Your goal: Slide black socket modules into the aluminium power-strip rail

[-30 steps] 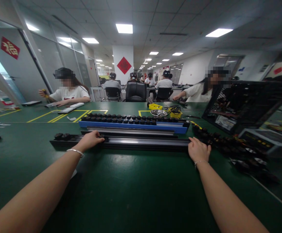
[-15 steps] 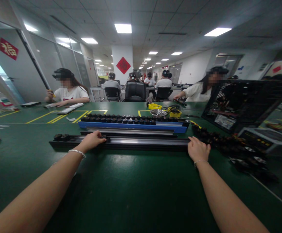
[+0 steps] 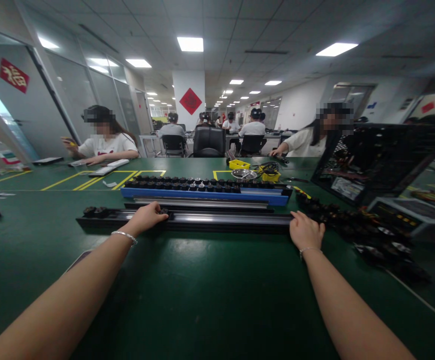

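A long black rail (image 3: 225, 220) with a shiny inner track lies across the green table. Two small black parts (image 3: 94, 212) sit at its left end. My left hand (image 3: 148, 217) is closed on a small black part (image 3: 165, 214) on the track, left of the rail's middle; the fingers partly cover it. At the rail's right end, my right hand (image 3: 306, 230) grips the rail with bent fingers. Behind stands a blue rail (image 3: 202, 196) carrying rows of black parts, with another narrow rail (image 3: 202, 202) between the two.
A pile of black parts (image 3: 382, 235) lies at the right, near a grey metal box (image 3: 416, 217) and an open black computer case (image 3: 382, 160). Yellow trays (image 3: 239, 164) and a metal dish (image 3: 244, 174) are behind the rails. People sit across the table.
My left hand has moved slightly right along the rail with the small black part. My right hand stays put. The person at the left has moved a raised hand a little left.
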The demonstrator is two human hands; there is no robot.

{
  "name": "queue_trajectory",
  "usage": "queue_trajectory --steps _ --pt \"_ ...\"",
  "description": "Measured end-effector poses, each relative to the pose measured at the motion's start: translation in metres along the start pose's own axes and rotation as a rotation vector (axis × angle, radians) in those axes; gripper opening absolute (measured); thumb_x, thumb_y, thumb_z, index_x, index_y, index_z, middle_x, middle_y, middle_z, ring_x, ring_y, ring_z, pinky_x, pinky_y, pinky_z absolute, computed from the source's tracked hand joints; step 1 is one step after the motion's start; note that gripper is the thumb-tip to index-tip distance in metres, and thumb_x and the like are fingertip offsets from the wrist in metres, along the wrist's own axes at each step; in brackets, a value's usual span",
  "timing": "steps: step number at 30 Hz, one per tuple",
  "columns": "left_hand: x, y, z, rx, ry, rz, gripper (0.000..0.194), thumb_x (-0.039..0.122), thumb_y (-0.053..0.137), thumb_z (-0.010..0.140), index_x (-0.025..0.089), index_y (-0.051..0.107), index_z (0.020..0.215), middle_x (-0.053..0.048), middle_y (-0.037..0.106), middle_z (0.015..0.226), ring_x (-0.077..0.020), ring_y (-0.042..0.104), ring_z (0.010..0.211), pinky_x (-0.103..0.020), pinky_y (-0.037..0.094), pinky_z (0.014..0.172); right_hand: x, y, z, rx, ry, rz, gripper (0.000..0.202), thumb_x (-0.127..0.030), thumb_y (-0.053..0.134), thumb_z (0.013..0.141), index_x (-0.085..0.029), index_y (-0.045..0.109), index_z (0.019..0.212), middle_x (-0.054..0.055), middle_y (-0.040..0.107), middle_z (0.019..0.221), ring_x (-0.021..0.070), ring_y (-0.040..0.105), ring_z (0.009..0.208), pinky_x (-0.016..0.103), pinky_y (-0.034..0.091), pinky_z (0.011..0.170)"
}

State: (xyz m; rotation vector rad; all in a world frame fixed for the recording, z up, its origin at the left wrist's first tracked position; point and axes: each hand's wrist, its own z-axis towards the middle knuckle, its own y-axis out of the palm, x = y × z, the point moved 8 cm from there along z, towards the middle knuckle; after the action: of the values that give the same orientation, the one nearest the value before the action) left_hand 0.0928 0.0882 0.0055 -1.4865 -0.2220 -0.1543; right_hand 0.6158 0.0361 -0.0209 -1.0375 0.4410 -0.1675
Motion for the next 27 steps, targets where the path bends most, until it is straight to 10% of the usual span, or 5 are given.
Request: queue_trajectory --steps 27 --pt "0.017 0.005 0.000 0.002 0.005 -0.011 0.035 0.052 0.055 0.068 0.021 0.052 0.082 -0.005 0.066 0.083 -0.0213 0.061 0.076 -0.026 0.039 0.059 0.001 0.002 0.001 -0.004 0.003 0.009 0.045 -0.029 0.027 0.086 -0.026 0.058 0.120 0.000 0.050 0.132 0.0249 0.046 0.112 0.054 0.019 0.105"
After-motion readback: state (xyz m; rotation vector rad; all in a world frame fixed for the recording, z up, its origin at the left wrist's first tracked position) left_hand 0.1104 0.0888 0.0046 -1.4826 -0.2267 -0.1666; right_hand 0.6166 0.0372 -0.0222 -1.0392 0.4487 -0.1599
